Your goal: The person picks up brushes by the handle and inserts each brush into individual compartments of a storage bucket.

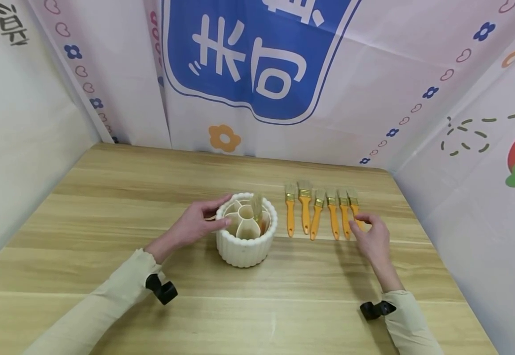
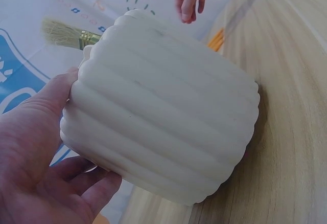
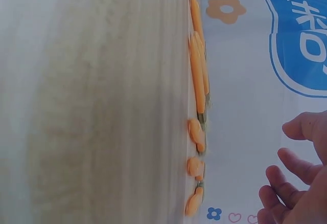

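Observation:
A white ribbed round holder point(image 1: 244, 251) with divided compartments stands on the table. One paintbrush point(image 1: 257, 206) is in it, bristles up, leaning at the right side. My left hand point(image 1: 197, 222) grips the holder's left side by the rim; the left wrist view shows the thumb at the rim and fingers against the ribbed wall point(image 2: 158, 106). To the right lie several flat paintbrushes point(image 1: 305, 207) with orange handles in a row, bristles away from me. My right hand point(image 1: 374, 237) is over the handle end of the rightmost brush point(image 1: 353, 201), its fingers point(image 3: 299, 166) apart and holding nothing.
The wooden table point(image 1: 248, 315) ends at a printed cloth backdrop point(image 1: 128, 98) behind, with cloth walls on the left and right. Small black cameras point(image 1: 165, 291) are strapped at both wrists over light sleeves.

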`<state>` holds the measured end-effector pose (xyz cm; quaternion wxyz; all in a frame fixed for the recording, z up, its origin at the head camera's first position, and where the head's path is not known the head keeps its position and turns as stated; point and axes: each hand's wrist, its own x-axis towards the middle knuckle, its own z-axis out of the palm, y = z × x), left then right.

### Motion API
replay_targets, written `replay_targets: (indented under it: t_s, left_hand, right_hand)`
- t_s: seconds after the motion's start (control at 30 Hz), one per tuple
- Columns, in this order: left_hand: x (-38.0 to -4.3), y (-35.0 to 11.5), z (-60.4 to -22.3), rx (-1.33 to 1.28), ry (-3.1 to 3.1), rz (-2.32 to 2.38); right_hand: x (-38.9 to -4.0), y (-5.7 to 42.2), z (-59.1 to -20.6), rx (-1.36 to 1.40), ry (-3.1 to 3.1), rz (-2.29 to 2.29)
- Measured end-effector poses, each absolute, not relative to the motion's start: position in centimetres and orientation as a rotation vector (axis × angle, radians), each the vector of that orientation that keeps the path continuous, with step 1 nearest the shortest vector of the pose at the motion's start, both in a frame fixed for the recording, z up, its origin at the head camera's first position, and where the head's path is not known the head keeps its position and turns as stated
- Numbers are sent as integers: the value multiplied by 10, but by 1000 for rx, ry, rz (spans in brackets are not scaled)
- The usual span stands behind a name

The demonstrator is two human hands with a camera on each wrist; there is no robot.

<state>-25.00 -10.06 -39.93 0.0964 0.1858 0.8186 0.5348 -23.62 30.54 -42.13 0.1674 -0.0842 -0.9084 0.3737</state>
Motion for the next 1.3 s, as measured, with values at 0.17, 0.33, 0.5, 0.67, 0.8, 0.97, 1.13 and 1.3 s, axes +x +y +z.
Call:
replay_targets:
  t_s: [0.17, 0.33, 0.5, 0.67, 0.8, 0.97, 1.13, 1.3]
  left_hand:
    - [-250, -101, -399, 560, 2418, 1592]
    - [-250, -102, -401, 561, 2423, 1589]
    - [-250, -102, -402, 557, 2434, 1583]
    - [-250, -102, -401, 561, 2431, 1583]
    - [-250, -102, -401, 554, 2427, 1582]
    - [-250, -102, -401, 562, 2437, 1574]
    - [-250, -102, -401, 559, 2441, 1575]
    - [-250, -102, -401, 551, 2436, 1584]
  right_hand:
    - [-235, 310, -424, -253, -2572, 1064]
    - [-235, 312, -426, -264, -2570, 1050]
    - [-236, 314, -426, -274, -2576, 1051]
    - [-237, 317, -426, -291, -2595, 1041]
    - [-237, 320, -426, -308, -2604, 1040]
    - [-241, 322, -426, -346, -2607, 1046]
    - [-248, 325, -427, -373, -2616, 1048]
    - [-255, 327, -428, -374, -2625, 1033]
